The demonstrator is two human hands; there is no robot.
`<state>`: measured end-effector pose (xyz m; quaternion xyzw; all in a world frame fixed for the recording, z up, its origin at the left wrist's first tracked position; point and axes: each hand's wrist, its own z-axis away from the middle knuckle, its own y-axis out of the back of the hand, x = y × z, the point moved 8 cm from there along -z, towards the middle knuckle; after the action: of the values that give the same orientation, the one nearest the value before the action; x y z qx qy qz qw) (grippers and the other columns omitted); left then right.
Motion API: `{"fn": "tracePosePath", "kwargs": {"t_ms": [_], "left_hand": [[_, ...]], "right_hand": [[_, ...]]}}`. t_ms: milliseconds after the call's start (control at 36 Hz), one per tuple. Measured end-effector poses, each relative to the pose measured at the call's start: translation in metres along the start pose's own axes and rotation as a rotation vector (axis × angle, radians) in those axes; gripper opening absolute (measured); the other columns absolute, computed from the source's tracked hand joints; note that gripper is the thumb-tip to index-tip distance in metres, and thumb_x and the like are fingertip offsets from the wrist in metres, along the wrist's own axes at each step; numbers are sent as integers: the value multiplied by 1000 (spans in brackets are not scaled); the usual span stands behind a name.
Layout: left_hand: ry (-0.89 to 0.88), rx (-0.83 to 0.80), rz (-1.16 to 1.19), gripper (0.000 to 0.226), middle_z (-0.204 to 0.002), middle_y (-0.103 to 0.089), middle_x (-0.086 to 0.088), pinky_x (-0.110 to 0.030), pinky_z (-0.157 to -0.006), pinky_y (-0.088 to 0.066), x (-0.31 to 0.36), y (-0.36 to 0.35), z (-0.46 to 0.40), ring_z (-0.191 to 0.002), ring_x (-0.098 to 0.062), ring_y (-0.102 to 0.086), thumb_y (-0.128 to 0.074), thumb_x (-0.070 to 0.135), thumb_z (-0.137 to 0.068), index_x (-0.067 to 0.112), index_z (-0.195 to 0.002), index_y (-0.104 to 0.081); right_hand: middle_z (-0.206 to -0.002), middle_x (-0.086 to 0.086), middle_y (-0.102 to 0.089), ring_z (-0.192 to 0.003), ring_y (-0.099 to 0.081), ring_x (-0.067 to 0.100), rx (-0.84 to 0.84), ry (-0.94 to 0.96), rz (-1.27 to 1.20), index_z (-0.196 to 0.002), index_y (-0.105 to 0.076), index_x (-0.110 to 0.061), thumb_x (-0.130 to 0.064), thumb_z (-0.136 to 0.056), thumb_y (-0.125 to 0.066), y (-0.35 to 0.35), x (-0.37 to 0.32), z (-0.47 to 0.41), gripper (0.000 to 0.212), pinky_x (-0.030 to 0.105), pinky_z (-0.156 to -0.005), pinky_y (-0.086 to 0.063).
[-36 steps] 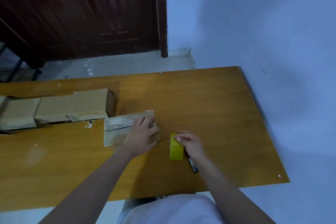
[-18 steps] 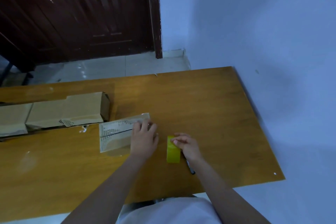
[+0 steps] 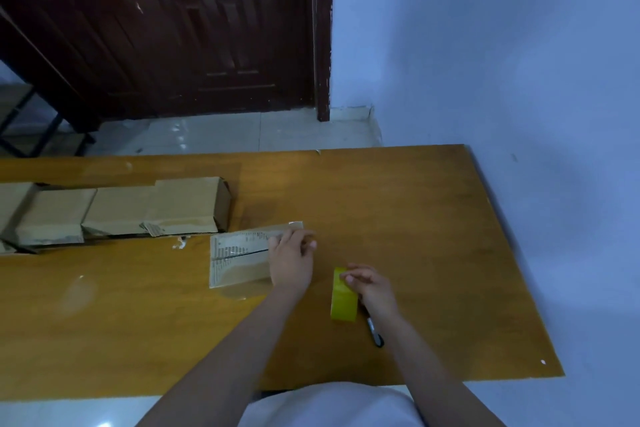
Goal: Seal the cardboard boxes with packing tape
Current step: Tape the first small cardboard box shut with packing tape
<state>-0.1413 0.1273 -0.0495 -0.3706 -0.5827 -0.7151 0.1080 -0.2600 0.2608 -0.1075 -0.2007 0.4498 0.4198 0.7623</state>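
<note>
2 hands work at the wooden bench (image 3: 398, 204). The left hand (image 3: 291, 262) lies with loose, fairly straight fingers on the right end of a small flat cardboard box (image 3: 239, 258) with printed text. The right hand (image 3: 369, 286) pinches the top of a yellow-green tape roll (image 3: 343, 296) standing on edge just beside it. A pen (image 3: 375, 333) lies under that wrist. More cardboard boxes (image 3: 117, 211) sit in a row at left.

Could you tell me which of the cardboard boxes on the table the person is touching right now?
The small printed box, lying apart in front of the row of plain brown boxes; the left hand rests on its right end, and nothing touches the others.
</note>
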Motion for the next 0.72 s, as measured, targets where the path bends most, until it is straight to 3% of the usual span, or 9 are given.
{"fn": "tracePosePath", "kwargs": {"t_ms": [83,139,250,333,417,500,611,722], "left_hand": [[17,73,268,23,-105,-54,-3,-23,-82,-38,-5,25,1,-104,-23,-51,-54,11,-96,6,-117,-59],[12,202,288,24,-109,-52,-2,-17,-82,-34,-14,56,2,-106,-19,-50,-53,7,-95,5,-118,-58],[176,397,121,36,-124,-50,-17,-41,-95,-35,-68,106,10,-118,-34,-40,-56,9,-93,2,-128,-52],[494,268,144,63,-142,-36,-21,-50,-104,-28,-123,109,19,-131,-39,-29,-55,38,-94,6,-144,-35],[617,14,257,77,-145,-40,-17,-46,-100,-35,-148,88,28,-129,-39,-39,-49,59,-90,11,-147,-30],[651,-30,434,64,-133,-51,-15,-46,-92,-41,-149,74,37,-116,-36,-49,-52,54,-91,13,-139,-44],[701,38,640,44,-125,-49,-11,-48,-88,-45,-136,64,41,-107,-30,-46,-50,40,-97,15,-133,-47],[698,84,755,39,-120,-49,-13,-46,-82,-50,-122,60,23,-104,-29,-46,-49,31,-98,8,-129,-47]], "right_hand": [[-115,3,-60,-106,-55,22,-14,7,11,-72,-70,-14,2,-85,-63,-1,-4,-3,22,39,-92,-45],[-113,3,-60,-106,-54,22,-52,26,81,-70,-67,-15,4,-85,-62,-5,-8,-4,24,33,-90,-42],[-112,0,-57,-109,-51,20,-168,26,222,-68,-59,-13,6,-88,-55,-16,-16,-8,27,24,-84,-33],[-124,1,-50,-118,-46,18,-260,53,337,-66,-55,-12,8,-87,-53,-26,-28,-8,30,20,-85,-30],[-141,0,-40,-128,-39,16,-339,94,462,-62,-54,-14,7,-86,-54,-38,-40,-5,32,19,-93,-28],[-151,1,-29,-135,-32,18,-433,90,565,-64,-56,-17,4,-87,-54,-53,-48,2,31,18,-95,-26],[-154,2,-21,-137,-29,19,-490,66,562,-66,-54,-17,2,-89,-54,-66,-51,13,29,5,-81,-30],[-156,0,-17,-140,-22,19,-459,73,477,-67,-57,-15,0,-90,-54,-66,-57,10,27,18,-94,-21]]}}
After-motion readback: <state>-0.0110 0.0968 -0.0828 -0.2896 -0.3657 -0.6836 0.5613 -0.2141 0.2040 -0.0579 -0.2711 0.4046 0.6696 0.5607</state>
